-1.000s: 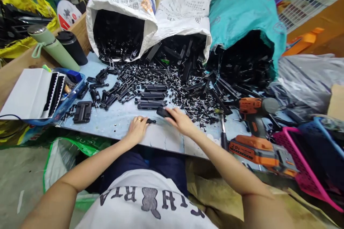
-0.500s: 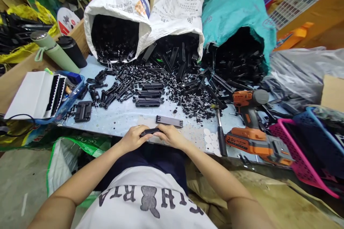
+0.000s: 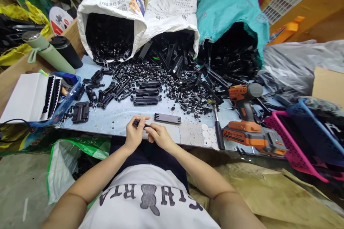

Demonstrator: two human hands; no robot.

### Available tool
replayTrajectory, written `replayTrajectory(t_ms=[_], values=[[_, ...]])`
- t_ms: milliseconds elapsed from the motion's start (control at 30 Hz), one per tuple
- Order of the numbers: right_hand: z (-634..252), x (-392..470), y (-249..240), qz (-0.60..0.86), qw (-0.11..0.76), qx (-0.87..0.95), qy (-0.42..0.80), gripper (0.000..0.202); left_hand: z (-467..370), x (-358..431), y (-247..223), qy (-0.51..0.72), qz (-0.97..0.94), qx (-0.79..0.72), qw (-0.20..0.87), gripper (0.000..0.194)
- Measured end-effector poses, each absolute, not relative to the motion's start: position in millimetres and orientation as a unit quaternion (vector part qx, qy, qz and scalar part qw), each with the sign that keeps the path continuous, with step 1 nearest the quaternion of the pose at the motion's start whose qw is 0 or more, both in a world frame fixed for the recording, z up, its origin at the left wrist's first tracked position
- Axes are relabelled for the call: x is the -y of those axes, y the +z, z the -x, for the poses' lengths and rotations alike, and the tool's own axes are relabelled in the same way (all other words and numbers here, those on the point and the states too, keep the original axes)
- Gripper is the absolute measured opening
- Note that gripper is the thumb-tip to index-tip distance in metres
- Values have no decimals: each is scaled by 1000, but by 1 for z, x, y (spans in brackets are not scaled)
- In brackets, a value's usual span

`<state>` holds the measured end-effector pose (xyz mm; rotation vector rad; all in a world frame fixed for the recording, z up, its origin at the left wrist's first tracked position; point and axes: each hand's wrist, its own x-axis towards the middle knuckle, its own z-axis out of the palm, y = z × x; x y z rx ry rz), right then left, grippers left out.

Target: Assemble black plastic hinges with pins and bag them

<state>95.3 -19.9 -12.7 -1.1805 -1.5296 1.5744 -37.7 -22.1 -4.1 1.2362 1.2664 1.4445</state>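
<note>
Currently left hand [image 3: 134, 134] and right hand [image 3: 160, 137] both pinching black part [image 3: 136, 123] near front edge of bench [image 3: 118, 116]; flat dark bar [image 3: 168, 118] just beyond.

1. Three open sacks on the desk [image 3: 107, 114]: two white sacks [image 3: 172, 3], one teal sack [image 3: 231, 10].
2. One green flask [image 3: 49, 52], one black tumbler [image 3: 67, 52].
3. One drill [image 3: 243, 121], one hammer [image 3: 219, 132].
4. Three long black bars [image 3: 146, 100] in a row; one lone bar [image 3: 168, 118].
5. One left hand [image 3: 133, 134], one right hand [image 3: 161, 137].
6. Screws [image 3: 195, 102]: too many to count.
</note>
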Motion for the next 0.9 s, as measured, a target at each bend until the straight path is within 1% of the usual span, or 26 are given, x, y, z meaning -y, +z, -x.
replayTrajectory(t_ms=[67, 133, 200, 267, 300, 367, 400, 433, 467, 533, 567, 600, 633, 700, 767, 900], values=[[-99, 20, -10, 449, 323, 587, 591, 40, 35, 25, 1, 576, -493, -493, 427, 25], [-103, 23, -7, 394, 313, 578, 642, 41, 33, 27, 7, 578, -459, -428, 521, 28], [-108, 27, -5, 345, 306, 574, 676, 45, 30, 25, 11, 552, -394, -361, 640, 35], [-119, 27, -1, 354, 314, 594, 651, 46, 25, 21, 11, 507, -349, -328, 717, 46], [-130, 26, 4, 384, 325, 607, 615, 45, 23, 19, 10, 483, -350, -317, 737, 56], [-168, 20, 21, 514, 362, 617, 474, 43, 20, 17, 4, 445, -386, -311, 746, 73], [-197, 16, 33, 596, 387, 600, 367, 42, 19, 16, 1, 430, -411, -328, 734, 77], [-231, 13, 46, 702, 409, 547, 203, 41, 20, 15, -3, 417, -437, -360, 711, 78], [-270, 10, 61, 750, 426, 493, 114, 38, 22, 14, -8, 407, -459, -404, 678, 77], [-356, 7, 88, 805, 436, 402, -2, 33, 28, 12, -15, 394, -479, -492, 611, 72], [-398, 6, 99, 836, 424, 345, -57, 32, 32, 11, -18, 390, -482, -522, 586, 70], [-438, 7, 107, 885, 354, 268, -139, 35, 36, 9, -20, 389, -484, -542, 567, 68], [-474, 10, 112, 922, 274, 199, -189, 37, 39, 8, -22, 389, -487, -554, 552, 66], [-527, 18, 113, 960, 142, 142, -194, 41, 44, 5, -26, 384, -506, -565, 527, 62], [-556, 27, 106, 967, 108, 146, -180, 41, 47, 3, -29, 374, -527, -568, 509, 59], [-570, 32, 85, 964, 84, 193, -164, 38, 49, 0, -33, 362, -561, -569, 480, 60]])
